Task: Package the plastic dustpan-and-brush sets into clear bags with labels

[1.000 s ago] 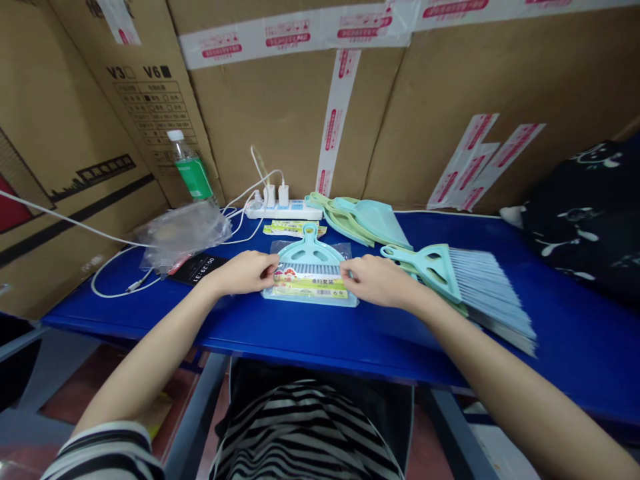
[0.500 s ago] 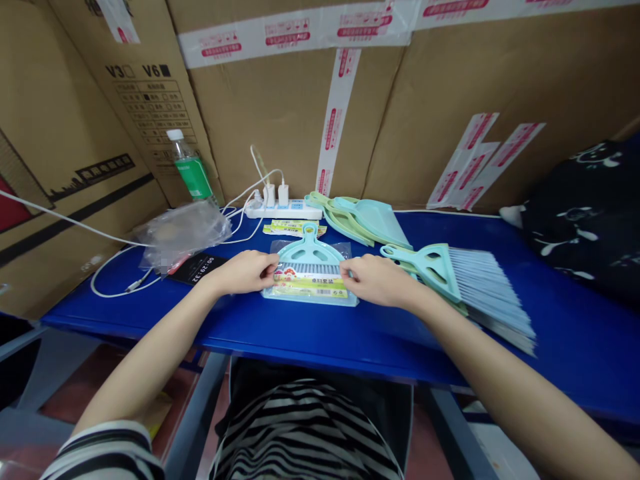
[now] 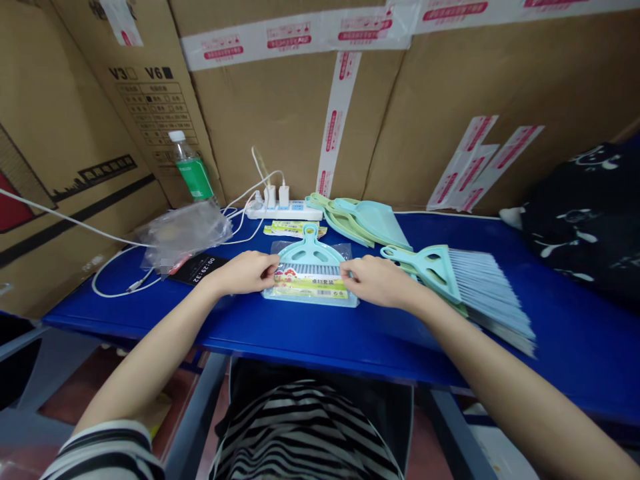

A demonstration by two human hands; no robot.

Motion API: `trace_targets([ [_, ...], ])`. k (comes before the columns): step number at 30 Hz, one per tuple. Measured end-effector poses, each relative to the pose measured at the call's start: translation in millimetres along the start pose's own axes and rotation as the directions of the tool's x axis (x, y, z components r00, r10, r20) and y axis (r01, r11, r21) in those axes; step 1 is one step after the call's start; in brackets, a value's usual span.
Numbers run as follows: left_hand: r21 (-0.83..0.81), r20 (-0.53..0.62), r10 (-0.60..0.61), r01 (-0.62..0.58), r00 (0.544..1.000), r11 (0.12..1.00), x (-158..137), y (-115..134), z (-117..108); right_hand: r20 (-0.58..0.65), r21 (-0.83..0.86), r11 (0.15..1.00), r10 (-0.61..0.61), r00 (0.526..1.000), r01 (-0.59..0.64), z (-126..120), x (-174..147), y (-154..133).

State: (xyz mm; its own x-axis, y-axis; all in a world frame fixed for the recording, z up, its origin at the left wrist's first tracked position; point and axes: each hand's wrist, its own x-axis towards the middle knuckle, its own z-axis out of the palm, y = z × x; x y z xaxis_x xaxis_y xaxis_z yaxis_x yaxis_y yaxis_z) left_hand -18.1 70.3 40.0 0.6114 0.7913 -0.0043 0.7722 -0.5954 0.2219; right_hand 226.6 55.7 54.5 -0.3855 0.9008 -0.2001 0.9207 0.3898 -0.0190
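Observation:
In the middle of the blue table lies a light-blue hand brush and dustpan set (image 3: 311,251), with its handle pointing away from me. A clear plastic bag (image 3: 345,249) is around it, and a yellow-and-white printed label (image 3: 313,283) lies across the bristles. My left hand (image 3: 253,272) is closed in a pinch at the bag's left edge, beside the label. Opposite it, my right hand (image 3: 373,279) pinches the bag's right edge. Fingertips of both hands are partly hidden. Loose brushes (image 3: 440,273), light blue and green, are stacked just beyond my right hand.
Green and blue dustpans (image 3: 377,220) lie at the back, near a white power strip (image 3: 285,211) with chargers and cables. More printed labels (image 3: 295,229) sit before it. Leftward are a phone (image 3: 197,268), crumpled plastic bags (image 3: 185,230) and a bottle (image 3: 195,173). Cardboard (image 3: 280,113) walls the back.

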Motion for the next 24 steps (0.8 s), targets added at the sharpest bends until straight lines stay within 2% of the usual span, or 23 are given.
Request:
trace_targets([
  [24, 0.006, 0.003, -0.007, 0.007, 1.0, 1.0, 0.2, -0.6, -0.2, 0.007, 0.011, 1.0, 0.001, 1.0, -0.001, 1.8, 1.2, 2.3],
])
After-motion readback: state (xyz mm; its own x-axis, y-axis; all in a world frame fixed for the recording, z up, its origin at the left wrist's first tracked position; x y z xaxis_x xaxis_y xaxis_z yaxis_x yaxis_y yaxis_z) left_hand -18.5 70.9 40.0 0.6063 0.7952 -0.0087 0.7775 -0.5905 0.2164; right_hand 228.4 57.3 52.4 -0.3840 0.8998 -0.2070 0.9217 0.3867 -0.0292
